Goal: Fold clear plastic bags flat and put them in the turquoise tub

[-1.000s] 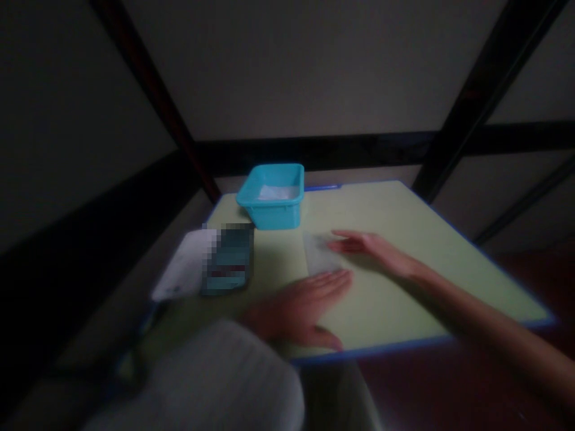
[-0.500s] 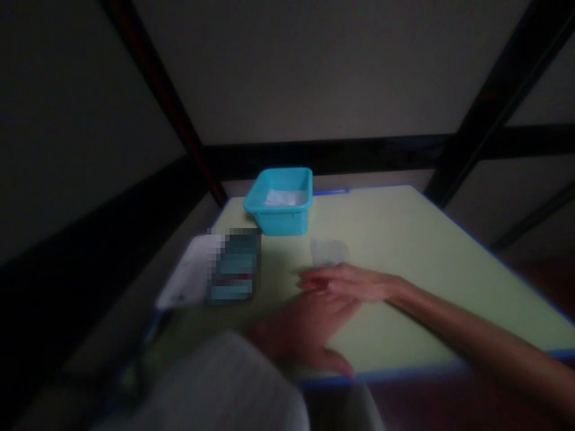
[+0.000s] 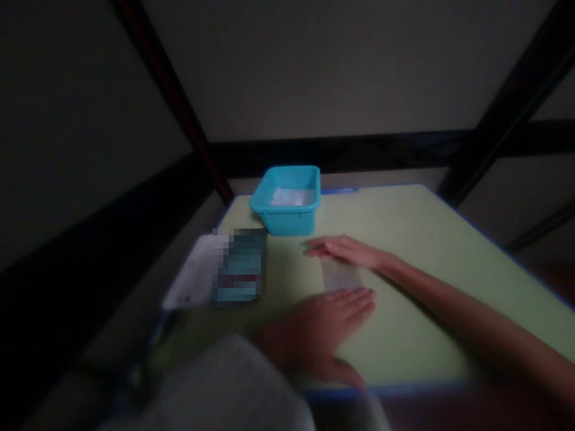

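A thin, see-through greyish sheet (image 3: pixel 342 275) lies flat on the pale green tabletop. My left hand (image 3: pixel 318 335) rests palm down by its near edge, fingers stretched to the right and thumb apart. Over the sheet's far edge is my right hand (image 3: pixel 345 248), fingers extended to the left and close together. The right fingertips seem to touch the sheet, though blur leaves the contact unclear. Neither hand grips anything.
A turquoise plastic basin (image 3: pixel 291 221) with whitish, glossy sheets (image 3: pixel 293 197) inside stands at the table's back left. A pixelated dark rectangular item (image 3: pixel 240 266) and a white paper (image 3: pixel 195 272) lie at the left. The table (image 3: pixel 417 239) has a blue edge.
My right hand has moved away from me, off my left hand, to the sheet's far edge. More of the sheet shows between the hands. The whole view has shifted slightly.
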Demonstrator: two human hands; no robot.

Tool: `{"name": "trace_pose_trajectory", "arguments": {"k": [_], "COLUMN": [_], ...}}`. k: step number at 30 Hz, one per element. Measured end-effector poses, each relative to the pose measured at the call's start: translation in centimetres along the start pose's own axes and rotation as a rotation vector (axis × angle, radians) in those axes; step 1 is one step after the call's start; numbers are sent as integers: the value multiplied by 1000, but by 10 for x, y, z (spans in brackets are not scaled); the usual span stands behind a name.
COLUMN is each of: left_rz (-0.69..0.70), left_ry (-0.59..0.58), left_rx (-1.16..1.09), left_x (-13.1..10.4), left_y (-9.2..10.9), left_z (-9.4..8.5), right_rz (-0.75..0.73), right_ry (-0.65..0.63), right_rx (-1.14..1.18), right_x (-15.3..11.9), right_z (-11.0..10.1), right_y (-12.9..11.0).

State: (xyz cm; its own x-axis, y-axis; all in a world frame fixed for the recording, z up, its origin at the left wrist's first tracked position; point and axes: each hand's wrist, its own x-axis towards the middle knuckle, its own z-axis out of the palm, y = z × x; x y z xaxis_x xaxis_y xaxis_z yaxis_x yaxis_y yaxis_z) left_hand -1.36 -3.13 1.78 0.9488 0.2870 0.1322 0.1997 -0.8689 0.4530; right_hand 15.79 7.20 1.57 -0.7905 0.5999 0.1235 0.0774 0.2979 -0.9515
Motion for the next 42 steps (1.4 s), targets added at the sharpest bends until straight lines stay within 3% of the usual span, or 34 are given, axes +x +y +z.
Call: {"name": "trace_pose_trajectory", "arguments": {"k": [16,21,24,28,30,33,42], "left_rz": [14,21,25,15,39,59,29], "left_ry": [14,17,21,65,83,91,74], "left_rx": [-4,11,24,17,11,24,35], "left_x": [-2,-3,-4,-1,2,4,4], "left_y": [-2,-4,-5,-5,-6,-7,-4], "left_z": [3,4,5,6,6,6,3], "right_rz": [19,20,-65,-180,-188,-164,-197], "right_ry": [193,256,166,-171,-263,-298,-316], "right_rx": [125,35,-236,-480,-522,-531,-585], "right_x": [29,16,-14,-54,-65,-69,-61], "right_z": [-19,-22,-14,12,23,31,21], "right_y": [23,7,-21,-48,-49,-41,-25]}}
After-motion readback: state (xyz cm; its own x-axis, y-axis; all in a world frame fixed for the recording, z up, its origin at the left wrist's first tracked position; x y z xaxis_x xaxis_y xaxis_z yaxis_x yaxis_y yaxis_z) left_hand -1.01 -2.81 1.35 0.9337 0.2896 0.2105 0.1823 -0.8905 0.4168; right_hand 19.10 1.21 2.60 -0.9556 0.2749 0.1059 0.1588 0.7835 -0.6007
